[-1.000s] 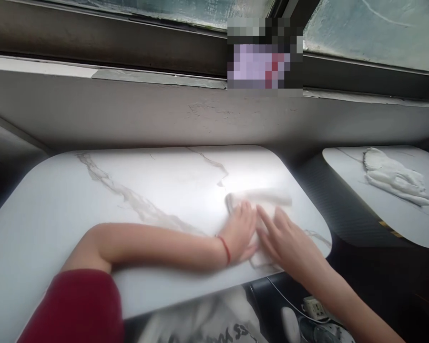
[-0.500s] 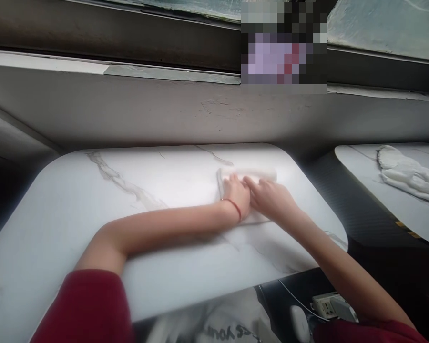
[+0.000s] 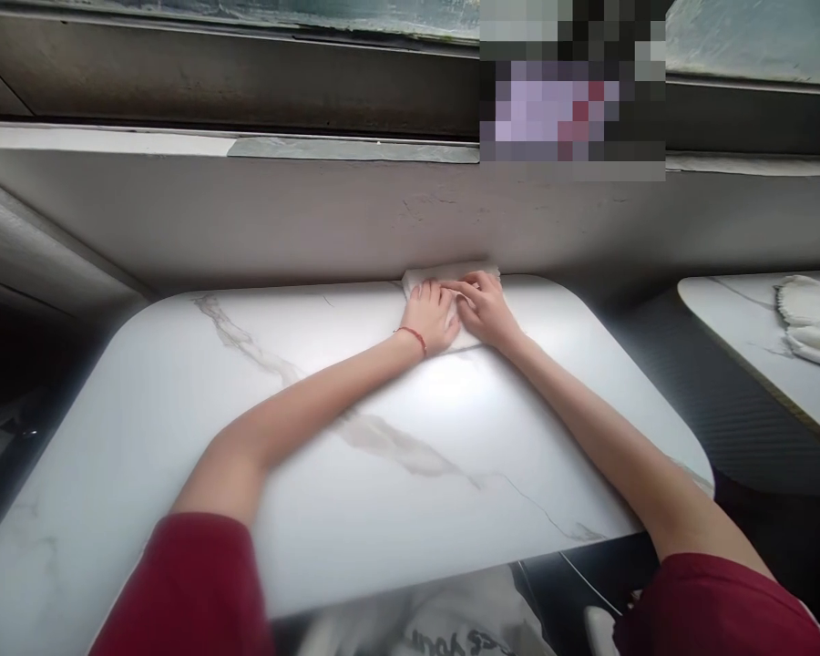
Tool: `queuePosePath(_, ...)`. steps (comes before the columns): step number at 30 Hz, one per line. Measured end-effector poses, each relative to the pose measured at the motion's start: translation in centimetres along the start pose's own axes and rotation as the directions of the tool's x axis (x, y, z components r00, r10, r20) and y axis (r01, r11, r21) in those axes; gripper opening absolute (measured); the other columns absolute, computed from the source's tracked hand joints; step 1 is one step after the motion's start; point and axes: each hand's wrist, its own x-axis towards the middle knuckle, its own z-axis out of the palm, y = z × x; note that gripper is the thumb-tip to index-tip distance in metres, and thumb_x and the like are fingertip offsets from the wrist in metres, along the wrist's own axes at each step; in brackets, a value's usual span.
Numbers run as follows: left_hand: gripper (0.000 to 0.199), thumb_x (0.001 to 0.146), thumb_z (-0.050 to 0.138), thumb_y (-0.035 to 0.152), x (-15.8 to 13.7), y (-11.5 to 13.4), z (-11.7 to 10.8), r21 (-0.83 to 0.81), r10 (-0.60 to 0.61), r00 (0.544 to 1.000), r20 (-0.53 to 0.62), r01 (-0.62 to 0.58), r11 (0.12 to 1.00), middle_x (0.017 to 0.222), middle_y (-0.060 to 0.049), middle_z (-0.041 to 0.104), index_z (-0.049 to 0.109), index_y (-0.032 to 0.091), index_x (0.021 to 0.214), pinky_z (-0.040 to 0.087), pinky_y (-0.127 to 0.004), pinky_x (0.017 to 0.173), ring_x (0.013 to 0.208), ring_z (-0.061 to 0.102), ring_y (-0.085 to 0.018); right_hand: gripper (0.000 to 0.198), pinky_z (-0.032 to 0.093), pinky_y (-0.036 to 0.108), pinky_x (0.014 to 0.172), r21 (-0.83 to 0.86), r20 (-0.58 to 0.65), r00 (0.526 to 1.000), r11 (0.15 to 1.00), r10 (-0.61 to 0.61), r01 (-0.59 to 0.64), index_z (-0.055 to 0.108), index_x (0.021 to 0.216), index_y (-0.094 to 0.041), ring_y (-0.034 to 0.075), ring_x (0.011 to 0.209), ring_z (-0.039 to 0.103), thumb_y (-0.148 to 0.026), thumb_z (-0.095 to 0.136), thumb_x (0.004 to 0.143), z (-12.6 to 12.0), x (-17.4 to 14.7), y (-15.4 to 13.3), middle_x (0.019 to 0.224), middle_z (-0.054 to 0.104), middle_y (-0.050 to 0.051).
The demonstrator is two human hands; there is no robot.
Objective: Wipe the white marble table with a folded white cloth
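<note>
A folded white cloth [image 3: 427, 274] lies at the far edge of the white marble-patterned table [image 3: 301, 510], its back part reaching over that edge by the wall. My left hand [image 3: 430, 316] rests flat on the cloth with the fingers stretched forward; a red cord is around its wrist. Close on its right, my right hand [image 3: 486, 306] presses on the cloth too, fingers extended and pointing left, almost touching the left hand. Neither hand is wrapped around the cloth. Much of its middle is hidden under both hands.
Behind the table stands a grey wall [image 3: 301, 219] below a window ledge. To the right, across a dark gap, a second table [image 3: 738, 319] carries a crumpled white cloth [image 3: 816, 314]. A white cable [image 3: 591, 583] runs below the front edge.
Both hands have slid the cloth away from me and slightly left, to the table's far edge. My arms are stretched further out, and the view has shifted slightly left.
</note>
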Motion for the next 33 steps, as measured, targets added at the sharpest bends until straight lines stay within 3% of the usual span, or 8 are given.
queuePosePath(8,0.064,0.099,0.035,0.035,0.4,-0.8,1.2,-0.03,0.028,0.998,-0.055,-0.029,0.999,0.155,-0.028,0.042,0.042,-0.008,0.146,0.024,-0.046,0.123,0.144,0.04,-0.037,0.048,0.037,0.043,0.102,0.124,0.006,1.0,0.992,-0.008,0.007,0.064,0.132,-0.016,0.03,0.122,0.056,-0.023,0.035,0.096,0.5,-0.1,0.2,0.13,0.064,0.016)
queuePosePath(13,0.073,0.097,0.036,0.036,0.8,-1.2,2.3,-0.084,0.022,0.996,-0.085,-0.029,0.996,0.164,-0.03,0.025,0.029,-0.01,0.153,0.019,-0.049,0.125,0.154,0.025,-0.037,0.055,0.036,0.043,0.101,0.145,0.022,1.0,0.989,-0.005,0.002,0.054,0.141,-0.009,0.03,0.125,0.055,-0.021,0.034,0.092,0.4,0.1,0.0,0.136,0.063,0.018)
queuePosePath(16,0.072,0.097,0.037,0.036,0.9,-1.4,2.4,-0.073,0.028,0.996,-0.09,-0.035,0.997,0.163,-0.03,0.028,0.03,-0.008,0.154,0.022,-0.051,0.125,0.155,0.026,-0.036,0.058,0.036,0.043,0.099,0.136,0.036,0.999,0.99,0.022,-0.027,0.048,0.144,-0.003,0.032,0.123,0.054,-0.022,0.033,0.09,0.3,0.2,-0.4,0.134,0.063,0.021)
queuePosePath(20,0.068,0.099,0.037,0.034,-0.2,-1.4,1.6,-0.005,0.062,0.997,-0.038,-0.062,0.998,0.162,-0.028,0.032,0.035,-0.008,0.152,0.022,-0.047,0.126,0.154,0.029,-0.033,0.052,0.038,0.043,0.092,0.066,0.083,0.996,0.997,0.02,-0.025,0.056,0.136,-0.005,0.034,0.114,0.055,-0.024,0.035,0.092,-0.7,-0.3,-1.2,0.125,0.066,0.022)
queuePosePath(25,0.066,0.103,0.034,0.035,-5.1,0.1,0.3,0.031,0.116,0.993,0.033,-0.117,0.993,0.165,-0.024,0.027,0.032,-0.005,0.155,0.019,-0.045,0.127,0.156,0.025,-0.03,0.05,0.039,0.045,0.088,-0.053,0.137,0.98,0.987,-0.143,0.151,0.057,0.135,-0.002,0.035,0.105,0.054,-0.025,0.031,0.099,-3.4,-4.2,-3.4,0.118,0.065,0.024)
queuePosePath(29,0.065,0.105,0.033,0.035,-11.2,3.3,-0.7,0.004,0.193,0.98,0.053,-0.194,0.981,0.165,-0.024,0.027,0.032,-0.005,0.155,0.017,-0.045,0.129,0.156,0.022,-0.031,0.051,0.042,0.048,0.078,-0.108,0.152,0.958,0.959,-0.244,0.262,0.058,0.135,0.003,0.036,0.092,0.055,-0.022,0.032,0.099,-6.3,-10.0,-6.8,0.107,0.067,0.027)
queuePosePath(33,0.063,0.105,0.034,0.035,-16.4,7.0,-1.9,-0.021,0.219,0.974,0.062,-0.218,0.976,0.165,-0.022,0.027,0.034,-0.002,0.156,0.018,-0.045,0.129,0.156,0.022,-0.032,0.046,0.044,0.049,0.071,-0.216,0.115,0.931,0.906,-0.347,0.365,0.07,0.125,-0.007,0.036,0.089,0.056,-0.014,0.038,0.093,-9.2,-15.3,-10.0,0.099,0.069,0.023)
